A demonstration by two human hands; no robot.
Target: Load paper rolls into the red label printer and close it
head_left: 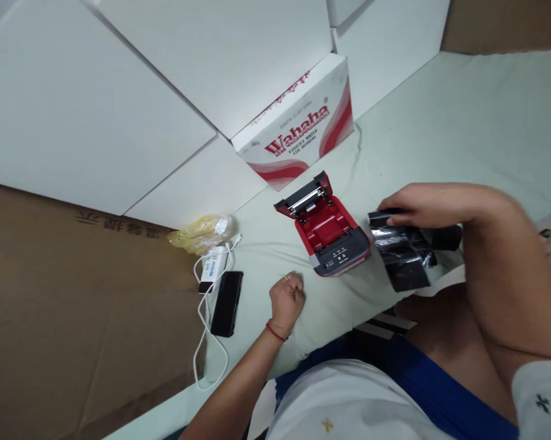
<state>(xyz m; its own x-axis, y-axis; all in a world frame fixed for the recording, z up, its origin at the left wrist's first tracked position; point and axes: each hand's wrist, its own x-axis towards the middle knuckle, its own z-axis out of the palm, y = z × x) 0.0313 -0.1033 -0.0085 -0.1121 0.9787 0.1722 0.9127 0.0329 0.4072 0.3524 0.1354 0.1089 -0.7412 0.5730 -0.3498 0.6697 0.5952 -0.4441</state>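
Note:
A small red and black printer (333, 232), apparently a label printer, sits on the cloth-covered table with its lid raised. Its red inner compartment shows no roll. To the right of it, my right hand (408, 206) pinches a glossy black plastic sheet (401, 256) by its upper edge; whether it is a bag I cannot tell. The sheet hangs down near the table's front edge. My left hand (287, 299) rests closed on the table, below and left of the printer, with nothing visible in its curled fingers.
A Wahaha water carton (298, 131) stands behind the printer against white boxes (239, 55). Left of my left hand lie a black phone (227, 304), a white cable (204, 366), a small white box (215, 264) and a crumpled yellowish plastic bag (200, 233). Brown cardboard (83, 305) borders the left.

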